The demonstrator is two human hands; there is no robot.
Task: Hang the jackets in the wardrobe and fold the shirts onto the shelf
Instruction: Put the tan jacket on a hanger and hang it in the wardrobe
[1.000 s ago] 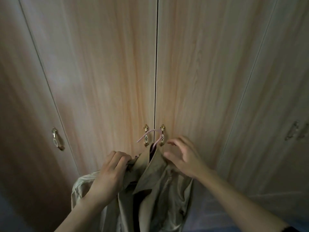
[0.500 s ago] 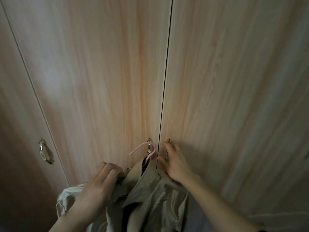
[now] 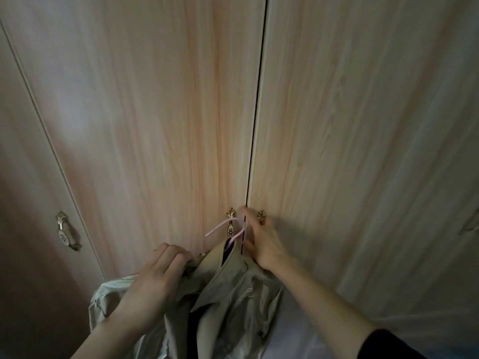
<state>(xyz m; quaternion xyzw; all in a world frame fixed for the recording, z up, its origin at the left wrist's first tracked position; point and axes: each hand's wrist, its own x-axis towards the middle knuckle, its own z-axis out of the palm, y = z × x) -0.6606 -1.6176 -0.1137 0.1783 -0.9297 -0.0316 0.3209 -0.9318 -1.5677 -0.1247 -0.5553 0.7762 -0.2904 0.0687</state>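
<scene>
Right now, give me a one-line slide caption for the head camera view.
Left hand grips a beige jacket on a pink hanger while the right hand reaches the closed wardrobe door's handle.

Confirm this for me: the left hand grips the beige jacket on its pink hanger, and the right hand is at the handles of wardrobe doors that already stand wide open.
Not quite. The head view shows the wardrobe doors closed, only a thin dark seam between them. The rest holds: the left hand grips the beige jacket on its pink hanger, and the right hand is at the handles.

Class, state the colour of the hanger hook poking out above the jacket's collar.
Pale pink: the thin plastic hanger hook shows best in the head view.
</scene>
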